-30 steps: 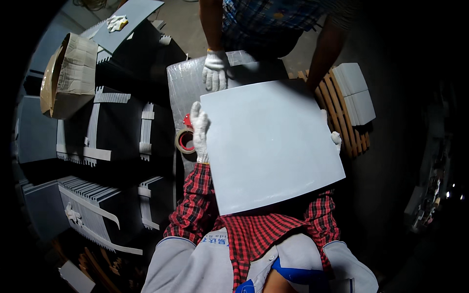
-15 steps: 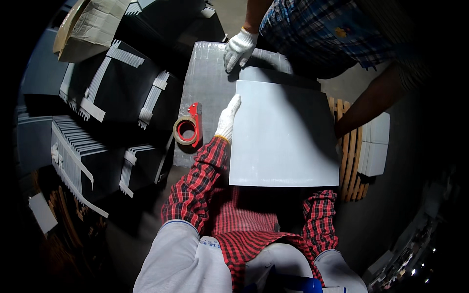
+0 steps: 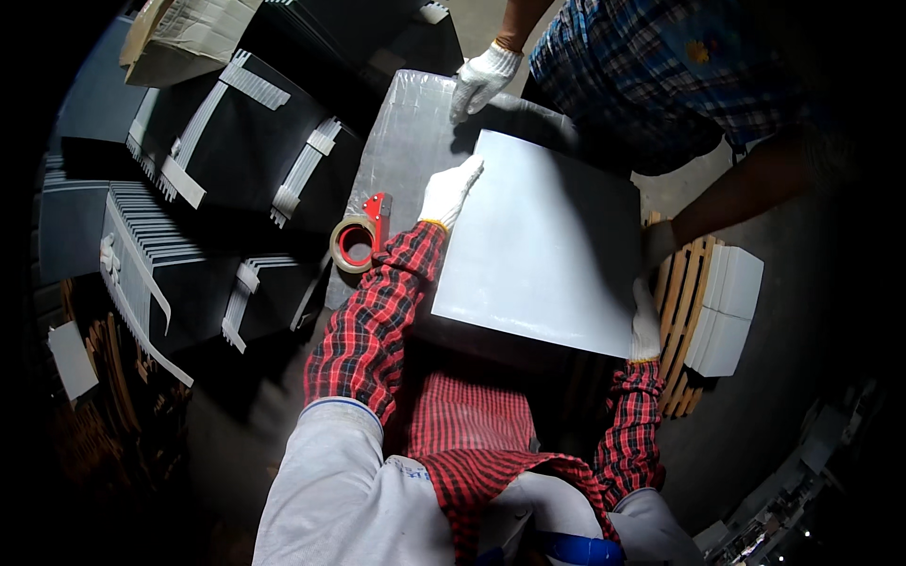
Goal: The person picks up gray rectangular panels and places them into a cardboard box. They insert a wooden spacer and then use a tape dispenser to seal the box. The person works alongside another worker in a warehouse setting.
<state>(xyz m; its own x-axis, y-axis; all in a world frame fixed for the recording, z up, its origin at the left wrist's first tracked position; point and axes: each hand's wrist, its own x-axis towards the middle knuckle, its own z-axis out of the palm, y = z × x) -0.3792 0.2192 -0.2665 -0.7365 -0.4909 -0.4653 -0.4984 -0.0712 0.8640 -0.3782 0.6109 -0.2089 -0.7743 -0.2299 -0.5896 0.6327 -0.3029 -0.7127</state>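
A flat, pale grey-white panel lies in front of me, tilted a little in the view, with a dark shadow across its right part. My left hand, in a white knitted glove, grips its left edge near the far corner. At the near right corner, my right hand, also gloved, holds the opposite edge; its fingertips are partly hidden. Beneath is a grey, film-wrapped surface. A red tape dispenser with a roll of tape rests on it, beside my left forearm.
Across from me stands a co-worker, one gloved hand on the far edge of the wrapped surface, the other by the panel's right edge. Stacks of dark panels with pale strips fill the left. A wooden pallet and white blocks are at right.
The panel has turned clockwise, its far edge now covering the sheet behind it. My right hand, hidden before, now shows at its right edge. The co-worker's right-side hand has come into view.
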